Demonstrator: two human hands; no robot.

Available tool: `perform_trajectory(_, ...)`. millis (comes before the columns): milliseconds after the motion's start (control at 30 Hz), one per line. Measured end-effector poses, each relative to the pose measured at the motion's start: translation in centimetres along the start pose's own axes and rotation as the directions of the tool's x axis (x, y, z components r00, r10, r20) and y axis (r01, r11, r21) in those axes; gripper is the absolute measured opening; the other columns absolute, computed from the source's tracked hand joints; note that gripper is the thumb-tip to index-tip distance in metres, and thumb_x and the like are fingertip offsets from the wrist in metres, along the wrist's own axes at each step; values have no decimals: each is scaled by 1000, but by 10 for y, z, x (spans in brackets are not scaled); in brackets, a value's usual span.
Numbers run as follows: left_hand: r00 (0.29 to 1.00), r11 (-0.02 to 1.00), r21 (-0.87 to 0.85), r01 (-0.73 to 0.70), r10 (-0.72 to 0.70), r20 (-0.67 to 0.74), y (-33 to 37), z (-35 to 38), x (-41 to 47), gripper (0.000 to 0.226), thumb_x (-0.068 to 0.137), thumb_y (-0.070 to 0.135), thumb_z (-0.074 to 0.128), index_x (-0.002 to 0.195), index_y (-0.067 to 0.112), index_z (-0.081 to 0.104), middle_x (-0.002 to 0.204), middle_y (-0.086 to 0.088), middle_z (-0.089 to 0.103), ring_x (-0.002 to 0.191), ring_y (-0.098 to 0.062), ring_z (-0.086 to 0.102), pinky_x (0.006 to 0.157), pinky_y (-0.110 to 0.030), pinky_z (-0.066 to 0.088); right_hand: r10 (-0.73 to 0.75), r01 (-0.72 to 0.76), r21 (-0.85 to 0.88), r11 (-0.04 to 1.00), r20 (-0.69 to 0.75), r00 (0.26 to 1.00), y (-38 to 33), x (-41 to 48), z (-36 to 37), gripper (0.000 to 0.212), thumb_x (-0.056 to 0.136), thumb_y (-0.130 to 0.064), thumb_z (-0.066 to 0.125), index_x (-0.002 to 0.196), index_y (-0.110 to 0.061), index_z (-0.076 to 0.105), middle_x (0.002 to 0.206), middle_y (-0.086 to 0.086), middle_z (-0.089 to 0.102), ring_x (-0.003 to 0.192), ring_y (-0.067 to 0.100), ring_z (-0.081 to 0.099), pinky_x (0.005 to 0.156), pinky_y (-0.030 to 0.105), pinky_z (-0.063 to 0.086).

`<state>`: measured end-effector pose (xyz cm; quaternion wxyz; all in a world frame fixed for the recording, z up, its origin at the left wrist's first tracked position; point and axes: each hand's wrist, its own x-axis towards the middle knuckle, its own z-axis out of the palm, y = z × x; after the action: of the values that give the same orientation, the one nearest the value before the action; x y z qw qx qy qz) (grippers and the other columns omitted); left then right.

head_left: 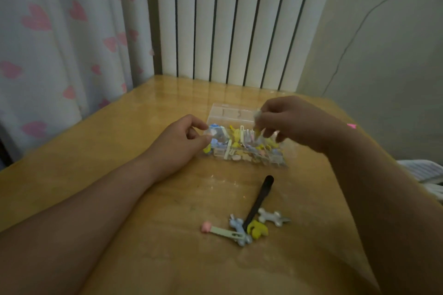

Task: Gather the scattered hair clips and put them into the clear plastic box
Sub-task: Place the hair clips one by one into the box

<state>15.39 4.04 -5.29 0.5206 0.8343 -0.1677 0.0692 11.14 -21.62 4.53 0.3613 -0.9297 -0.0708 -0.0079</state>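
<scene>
Wooden surface (148,115), glossy, with the clear plastic box (244,151) near its far middle. The box's lid (230,112) is open and stands up behind it. Box is already packed with hair clips (239,143): yellow, white, blue and pink, all jumbled.

Left hand (177,141): thumb and index finger pinch the box's left end, other fingers curled under. Forearm lies on the surface.

Right hand (292,122): raised over the box's right half, fingers curled down, fingertips pinching a small pale clip (257,112). Motion blur there, so can't tell its shape. A yellow bit shows just under the fingers, can't tell if it is held or lying in the box.

Four loose clips lie on the surface nearer the person, well apart from the box:
- pale green clip (223,231) with a pink end, lying flat, leftmost
- blue-grey clip (239,230), overlapping the green one's right end
- yellow clip (257,230), just beside the blue-grey one
- silver clip (273,217), rightmost, near the yellow one

Black pen (260,199) lies diagonally between the box and that cluster, its lower end in among the blue-grey and yellow clips.

Surroundings: white curtain (60,31) with pink hearts at left, white ribbed radiator (227,19) behind the surface, pale wall (383,43) with a thin crack at right.
</scene>
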Motion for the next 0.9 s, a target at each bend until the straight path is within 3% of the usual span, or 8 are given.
perform_trajectory(200,1000,1000,-4,2,-2,7,-1,0,0,18,98,34,74,114,28,67,80,-7,63,71,-10,58,71,-31,47,101,-118,-84,989,-183,978,32,5,-16,14,94,-24,79,101,-17,68,88,2,75,79,18,71,62,29,51)
perform_trajectory(467,1000,1000,-3,3,-3,3,-3,0,0,18,97,35,74,112,31,67,81,-3,65,74,-13,60,74,-35,48,154,-185,-370,911,-112,982,41,12,-4,18,89,-27,84,101,-25,72,99,-4,67,87,13,61,66,29,50)
perform_trajectory(633,1000,1000,2,8,-8,2,2,0,-2,21,97,35,74,114,27,67,84,-9,67,76,-14,61,76,-34,48,162,-189,-524,831,-97,982,35,12,3,18,88,-34,84,96,-21,74,94,-1,69,90,21,65,87,46,61)
perform_trajectory(700,1000,1000,4,15,-15,6,3,0,-3,21,97,36,74,115,26,67,84,-5,66,76,-14,61,75,-34,48,157,-186,-560,807,-100,983,33,12,5,18,88,-35,84,93,-21,74,92,-1,70,89,22,66,87,47,62)
perform_trajectory(900,1000,1000,9,19,-19,5,4,-1,-2,22,97,34,74,117,26,67,90,-14,70,77,-14,62,77,-34,50,166,-192,-594,782,-99,981,31,12,5,19,89,-36,82,90,-22,71,93,0,70,88,20,65,86,44,62)
